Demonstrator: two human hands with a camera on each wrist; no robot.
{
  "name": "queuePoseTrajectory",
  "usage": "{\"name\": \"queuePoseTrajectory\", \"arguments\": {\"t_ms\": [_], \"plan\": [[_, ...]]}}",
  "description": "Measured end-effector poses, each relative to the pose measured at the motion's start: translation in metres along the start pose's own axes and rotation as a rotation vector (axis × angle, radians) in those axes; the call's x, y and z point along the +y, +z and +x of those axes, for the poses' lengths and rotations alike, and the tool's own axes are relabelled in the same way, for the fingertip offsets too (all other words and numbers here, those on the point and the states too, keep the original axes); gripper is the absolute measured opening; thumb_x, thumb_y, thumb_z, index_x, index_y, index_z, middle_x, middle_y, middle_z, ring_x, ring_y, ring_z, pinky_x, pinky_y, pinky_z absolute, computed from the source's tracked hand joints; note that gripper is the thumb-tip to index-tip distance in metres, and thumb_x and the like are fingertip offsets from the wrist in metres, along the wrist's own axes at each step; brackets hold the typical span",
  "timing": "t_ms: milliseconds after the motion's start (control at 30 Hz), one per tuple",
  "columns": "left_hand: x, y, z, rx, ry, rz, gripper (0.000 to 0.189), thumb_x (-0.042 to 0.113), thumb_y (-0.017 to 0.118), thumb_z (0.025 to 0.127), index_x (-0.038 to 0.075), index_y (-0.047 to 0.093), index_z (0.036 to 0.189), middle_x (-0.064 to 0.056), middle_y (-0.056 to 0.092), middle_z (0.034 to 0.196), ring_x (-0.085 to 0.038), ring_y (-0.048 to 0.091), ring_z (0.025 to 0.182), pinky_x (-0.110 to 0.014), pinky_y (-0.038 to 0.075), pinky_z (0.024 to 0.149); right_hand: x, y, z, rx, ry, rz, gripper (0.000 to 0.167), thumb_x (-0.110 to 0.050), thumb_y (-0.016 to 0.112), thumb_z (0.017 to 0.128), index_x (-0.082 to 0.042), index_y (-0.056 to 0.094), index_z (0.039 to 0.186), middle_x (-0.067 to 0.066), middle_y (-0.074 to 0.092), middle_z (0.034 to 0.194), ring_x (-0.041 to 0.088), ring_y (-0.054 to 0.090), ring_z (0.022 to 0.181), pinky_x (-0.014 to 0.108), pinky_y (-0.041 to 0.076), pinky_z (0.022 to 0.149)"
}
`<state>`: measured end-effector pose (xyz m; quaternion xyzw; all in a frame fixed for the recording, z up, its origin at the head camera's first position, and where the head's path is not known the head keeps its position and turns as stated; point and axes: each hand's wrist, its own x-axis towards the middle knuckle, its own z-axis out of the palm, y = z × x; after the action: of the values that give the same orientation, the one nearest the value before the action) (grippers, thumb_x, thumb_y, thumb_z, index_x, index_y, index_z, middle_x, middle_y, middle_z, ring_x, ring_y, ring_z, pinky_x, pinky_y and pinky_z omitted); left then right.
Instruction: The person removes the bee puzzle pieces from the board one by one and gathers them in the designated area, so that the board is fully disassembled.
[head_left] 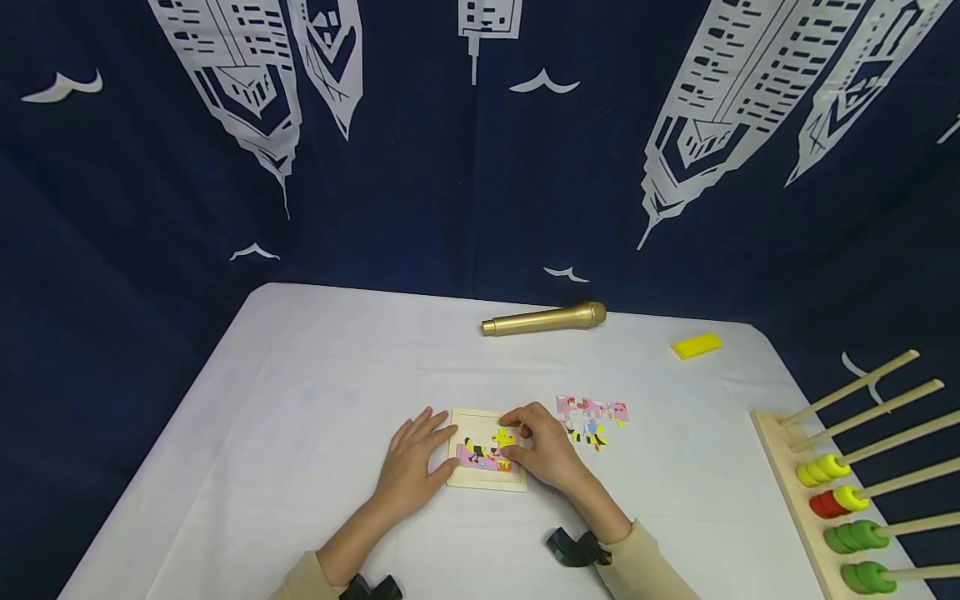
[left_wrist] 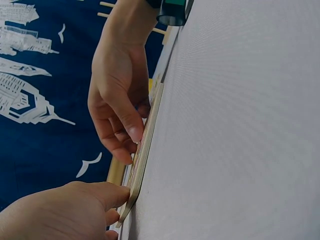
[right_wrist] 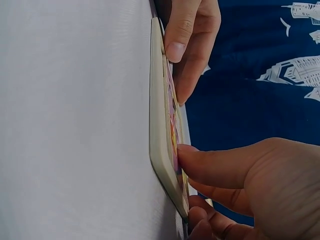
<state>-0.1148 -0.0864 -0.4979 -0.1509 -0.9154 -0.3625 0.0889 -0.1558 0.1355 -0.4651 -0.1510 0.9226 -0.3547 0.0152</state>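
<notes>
A small wooden puzzle board (head_left: 486, 484) lies on the table with several pink, yellow and black pieces set in its lower part. My left hand (head_left: 411, 458) rests at the board's left edge, fingers fairly straight, with the thumb touching the rim. Over the board's right side, my right hand (head_left: 553, 448) has thumb and index finger bent about a yellow puzzle piece (head_left: 502, 437). In the right wrist view the right thumb (right_wrist: 215, 165) touches the pieces' surface. Loose puzzle pieces (head_left: 592, 408) lie just beyond the right hand.
A gold microphone (head_left: 543, 321) lies near the table's back edge. To its right is a yellow block (head_left: 697, 346). A wooden rack (head_left: 787, 500) with pegs and coloured rings stands along the right edge. A dark blue printed curtain (head_left: 420, 183) hangs behind the white table (head_left: 300, 375).
</notes>
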Motion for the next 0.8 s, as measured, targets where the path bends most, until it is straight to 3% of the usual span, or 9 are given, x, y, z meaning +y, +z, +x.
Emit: {"name": "queuePoseTrajectory", "arguments": {"t_ms": [267, 800], "plan": [[0.0004, -0.0001, -0.0001, -0.003, -0.007, -0.004, 0.044, 0.017, 0.075, 0.084, 0.003, 0.065, 0.124, -0.015, 0.054, 0.142, -0.037, 0.036, 0.142, -0.058, 0.023, 0.116, 0.0016, 0.0007, 0.0004, -0.001, -0.004, -0.054, 0.03, -0.009, 0.083, 0.075, -0.011, 0.071, 0.102, -0.002, 0.06, 0.091, 0.01, 0.045, 0.077, 0.023, 0.038, 0.068], [0.0005, 0.0001, -0.0001, 0.005, -0.002, -0.005, 0.044, 0.016, 0.075, 0.083, 0.002, 0.065, 0.124, -0.015, 0.054, 0.142, -0.037, 0.037, 0.142, -0.057, 0.023, 0.116, 0.0021, -0.0005, -0.0004, -0.018, -0.011, -0.035, 0.029, -0.009, 0.082, 0.076, -0.01, 0.07, 0.102, -0.001, 0.058, 0.089, 0.01, 0.044, 0.076, 0.022, 0.037, 0.068]]}}
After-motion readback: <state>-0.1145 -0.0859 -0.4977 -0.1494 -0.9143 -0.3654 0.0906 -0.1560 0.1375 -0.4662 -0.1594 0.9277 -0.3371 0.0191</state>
